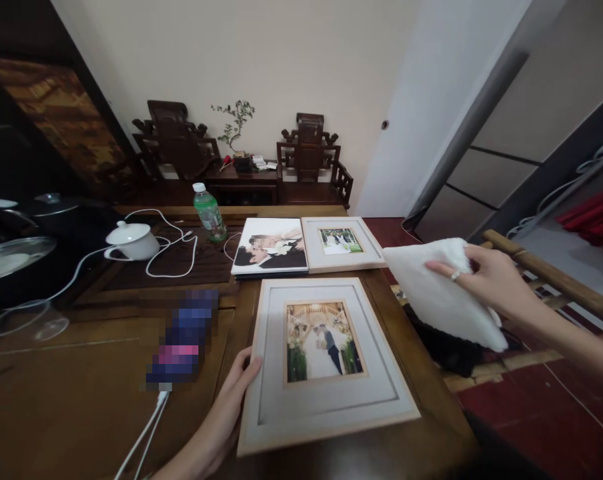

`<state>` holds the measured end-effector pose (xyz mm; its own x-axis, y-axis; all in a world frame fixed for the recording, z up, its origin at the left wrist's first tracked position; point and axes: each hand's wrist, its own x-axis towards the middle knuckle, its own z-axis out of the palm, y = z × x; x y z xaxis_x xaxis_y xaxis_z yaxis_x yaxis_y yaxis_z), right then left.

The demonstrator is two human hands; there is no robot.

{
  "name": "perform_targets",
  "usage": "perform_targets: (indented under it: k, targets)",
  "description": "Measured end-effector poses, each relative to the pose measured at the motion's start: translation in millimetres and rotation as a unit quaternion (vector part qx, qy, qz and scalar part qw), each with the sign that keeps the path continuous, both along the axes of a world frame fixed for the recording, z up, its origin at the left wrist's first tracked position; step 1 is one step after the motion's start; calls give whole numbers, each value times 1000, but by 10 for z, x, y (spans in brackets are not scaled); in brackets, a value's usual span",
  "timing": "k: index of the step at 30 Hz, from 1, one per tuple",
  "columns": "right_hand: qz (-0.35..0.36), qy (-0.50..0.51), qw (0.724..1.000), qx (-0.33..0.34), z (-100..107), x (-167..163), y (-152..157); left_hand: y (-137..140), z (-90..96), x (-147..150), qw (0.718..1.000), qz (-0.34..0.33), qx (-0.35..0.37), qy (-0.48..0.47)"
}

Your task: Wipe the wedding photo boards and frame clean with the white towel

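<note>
My left hand (236,383) grips the left edge of a picture frame (326,410) with a pale wood rim and a wide white mat. A photo of a couple under an arch shows at its middle. Off to the right, past the table's edge, my right hand (474,273) pinches a fluffy white cloth (426,287) by its upper corner, and the cloth hangs down. Behind the held frame lie a second pale picture frame (374,243) and a photo album (294,227) with a couple on its white cover, side by side and touching.
A green bottle (211,217) and a white lidded cup (131,240) stand farther back on the wooden table (81,367). A blurred phone (181,340) with white cables (149,427) lies left of my left hand. A wooden chair (521,267) stands at right.
</note>
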<state>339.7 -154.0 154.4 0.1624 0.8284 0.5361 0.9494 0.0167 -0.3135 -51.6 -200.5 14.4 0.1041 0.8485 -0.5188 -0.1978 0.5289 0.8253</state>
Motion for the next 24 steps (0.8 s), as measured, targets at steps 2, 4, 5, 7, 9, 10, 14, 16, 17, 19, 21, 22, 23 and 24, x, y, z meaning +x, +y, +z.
perform_targets:
  k: [2, 4, 5, 7, 9, 10, 14, 16, 17, 19, 21, 22, 23, 24]
  targets:
    - [56, -58, 996, -25, 64, 16, 77, 5, -66, 1, 1000, 1, 1, 3]
    - [103, -107, 989, -17, 130, 7, 143, -5, -135, 14, 1000, 10, 1, 5]
    - [124, -125, 984, -13, 156, -7, 176, -13, -167, 26, 1000, 22, -1, 4]
    - [175, -154, 972, -10, 179, -59, 255, -32, -219, 59, 999, 37, -3, -2]
    - [238, -178, 955, -16, 145, -149, 352, -44, -248, 97, 999, 48, -2, -4]
    - [270, -190, 944, -25, 101, -213, 400, -45, -251, 116, 999, 47, -2, -4]
    - [370, -251, 891, -77, -282, -606, 494, -10, -186, 166, 1000, 4, 6, -1]
    - [394, -301, 863, -92, -556, -839, 444, 26, -127, 161, 999, -14, 30, 22]
    - [405, -321, 851, -95, -691, -943, 399, 47, -100, 150, 998, -22, 46, 45]
    - [424, -338, 834, -99, -919, -1096, 291, 93, -60, 113, 988, -49, 96, 110]
    - [435, -331, 831, -105, -1068, -1155, 196, 142, -53, 81, 964, -82, 148, 207]
    - [437, -324, 831, -111, -1113, -1151, 162, 167, -63, 78, 944, -91, 167, 269]
    - [437, -317, 833, -120, -1141, -1130, 137, 192, -82, 89, 920, -93, 199, 324]
    - [434, -311, 835, -130, -1158, -1099, 121, 219, -110, 115, 895, -78, 241, 367]
